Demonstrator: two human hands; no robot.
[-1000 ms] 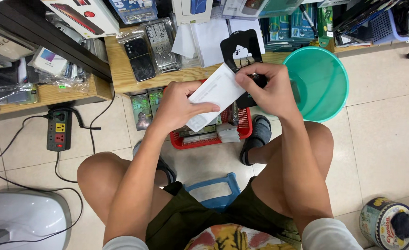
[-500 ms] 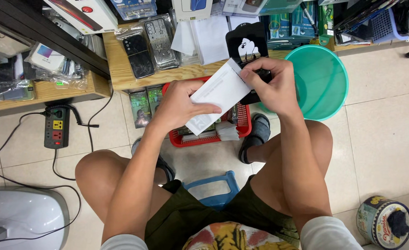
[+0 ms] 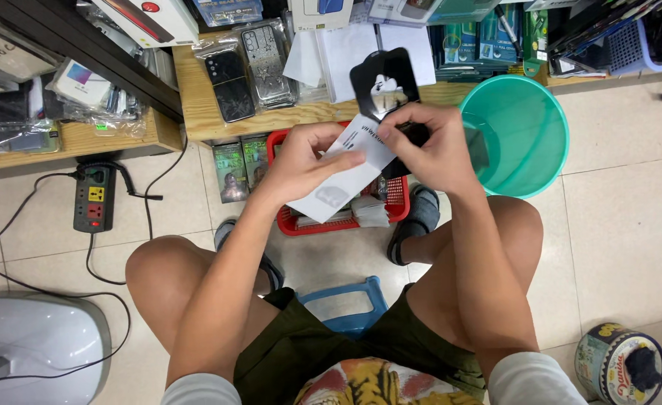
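I hold a white paper sleeve [image 3: 346, 169] in my left hand [image 3: 306, 161], fingers pinched shut on its top edge. Its long side slants from low by my left wrist up toward my right hand [image 3: 427, 146]. My right fingers are clamped on a black phone case [image 3: 385, 81] that sticks up past them, right at the sleeve's high end. Both sit above the red basket [image 3: 286, 223].

The floor [image 3: 631, 225] has pale, shiny tiles. A low wooden shelf [image 3: 196, 112] runs along the top, full of small packets. A green bucket [image 3: 522, 135] stands on the floor. A power strip [image 3: 93, 199] lies by a grey cable. A blue stool [image 3: 346, 300] sits below.
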